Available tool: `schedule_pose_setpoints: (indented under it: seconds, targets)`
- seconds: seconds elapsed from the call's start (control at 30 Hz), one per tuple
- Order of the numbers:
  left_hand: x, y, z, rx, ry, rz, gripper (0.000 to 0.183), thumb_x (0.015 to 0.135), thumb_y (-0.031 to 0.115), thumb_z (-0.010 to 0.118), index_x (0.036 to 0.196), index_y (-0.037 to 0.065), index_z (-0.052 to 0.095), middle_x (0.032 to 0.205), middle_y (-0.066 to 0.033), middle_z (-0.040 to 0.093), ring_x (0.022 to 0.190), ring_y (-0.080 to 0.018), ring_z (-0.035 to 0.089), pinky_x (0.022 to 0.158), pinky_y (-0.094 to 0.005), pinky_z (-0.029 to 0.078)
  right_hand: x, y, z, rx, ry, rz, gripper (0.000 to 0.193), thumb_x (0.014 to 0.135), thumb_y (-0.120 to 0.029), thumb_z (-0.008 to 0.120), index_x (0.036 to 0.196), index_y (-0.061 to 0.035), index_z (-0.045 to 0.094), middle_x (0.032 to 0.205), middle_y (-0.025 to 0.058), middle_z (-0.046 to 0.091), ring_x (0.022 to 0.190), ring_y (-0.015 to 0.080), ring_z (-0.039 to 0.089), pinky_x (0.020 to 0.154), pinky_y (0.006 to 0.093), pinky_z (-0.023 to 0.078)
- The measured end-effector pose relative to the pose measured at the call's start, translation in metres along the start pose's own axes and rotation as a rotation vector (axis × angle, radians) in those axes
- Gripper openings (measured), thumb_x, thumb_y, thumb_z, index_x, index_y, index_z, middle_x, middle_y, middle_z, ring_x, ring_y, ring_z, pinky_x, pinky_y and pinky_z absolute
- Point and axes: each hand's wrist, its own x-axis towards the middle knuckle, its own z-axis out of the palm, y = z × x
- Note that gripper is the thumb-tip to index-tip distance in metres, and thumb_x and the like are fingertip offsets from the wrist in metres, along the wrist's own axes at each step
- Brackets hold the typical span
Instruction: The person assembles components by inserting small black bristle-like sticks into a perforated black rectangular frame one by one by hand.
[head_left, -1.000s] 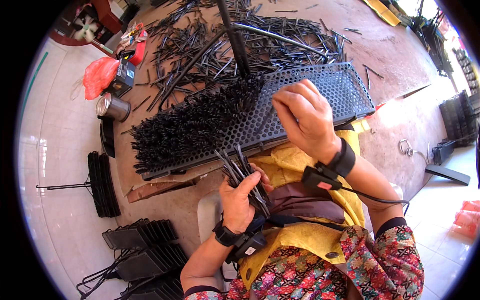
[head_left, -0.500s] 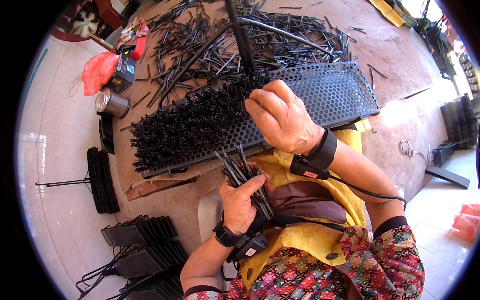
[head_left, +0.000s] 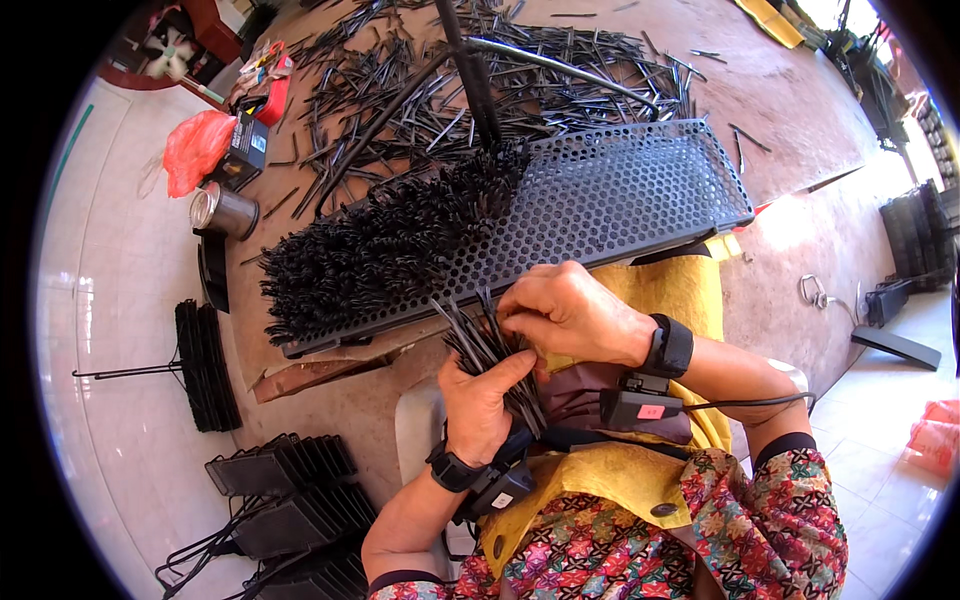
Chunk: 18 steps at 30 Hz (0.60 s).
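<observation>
A bundle of thin black strips (head_left: 483,347) is gripped in my left hand (head_left: 476,412), its ends fanning out above the thumb. My right hand (head_left: 578,315) is beside the top of that bundle with its fingers pinched together; whatever they hold is hidden behind them. Just beyond my hands, a long dark perforated board (head_left: 625,190) lies slanted across the work surface. Dense black bristle tufts (head_left: 385,245) fill its left half, while the holes on its right half show bare.
Loose black strips (head_left: 410,110) are heaped behind the board, under a metal frame (head_left: 475,90). At left stand a metal can (head_left: 225,210) and a red plastic bag (head_left: 197,150). Finished-looking black brush heads (head_left: 205,365) and stacked black racks (head_left: 285,470) are on the lower left floor.
My right hand has come down from the board's edge of tufts to the bundle in my left hand. The left hand stays nearly in place, still holding the strips.
</observation>
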Motion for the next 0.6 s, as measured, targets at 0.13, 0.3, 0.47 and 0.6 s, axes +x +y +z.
schedule_pose_setpoints:
  seconds: [0.13, 0.3, 0.47, 0.6]
  targets:
    - [-0.003, -0.003, -0.002, 0.004, 0.027, -0.036, 0.019, 0.076, -0.007, 0.06, 0.093, -0.001, 0.055, 0.079, -0.0112, 0.061, 0.066, -0.0204, 0.061, 0.058, -0.0308, 0.052, 0.008, 0.0, -0.017, -0.012, 0.315, 0.042, 0.01, 0.072, -0.002, 0.068, 0.08, 0.0003, 0.063, 0.073, 0.0113, 0.062, 0.064, 0.0221, 0.062, 0.057, 0.0287, 0.048]
    - [-0.002, -0.002, -0.003, -0.027, 0.026, -0.051, 0.019, 0.076, -0.007, 0.06, 0.092, -0.001, 0.054, 0.081, -0.0106, 0.06, 0.068, -0.0198, 0.06, 0.059, -0.0306, 0.052, 0.041, 0.0, -0.021, -0.308, 0.684, -0.37, 0.015, 0.067, 0.006, 0.065, 0.08, 0.0012, 0.059, 0.073, 0.0121, 0.059, 0.064, 0.0284, 0.054, 0.056, 0.0357, 0.045]
    - [-0.001, -0.001, -0.004, -0.037, 0.024, -0.04, 0.019, 0.076, -0.008, 0.061, 0.092, -0.001, 0.055, 0.08, -0.0097, 0.061, 0.066, -0.0186, 0.06, 0.058, -0.0302, 0.051, 0.055, 0.014, 0.002, -0.44, 0.609, -0.572, 0.027, 0.061, 0.002, 0.06, 0.087, 0.0028, 0.055, 0.08, 0.0119, 0.054, 0.068, 0.0284, 0.051, 0.056, 0.0354, 0.045]
    - [-0.002, 0.002, 0.0, -0.056, 0.048, -0.063, 0.018, 0.076, -0.008, 0.061, 0.091, -0.001, 0.055, 0.08, -0.0093, 0.061, 0.065, -0.0182, 0.06, 0.058, -0.0298, 0.05, 0.056, 0.014, 0.006, -0.618, 0.362, -0.578, 0.028, 0.064, -0.01, 0.057, 0.089, 0.004, 0.055, 0.078, 0.0103, 0.05, 0.072, 0.0259, 0.048, 0.061, 0.0345, 0.043]
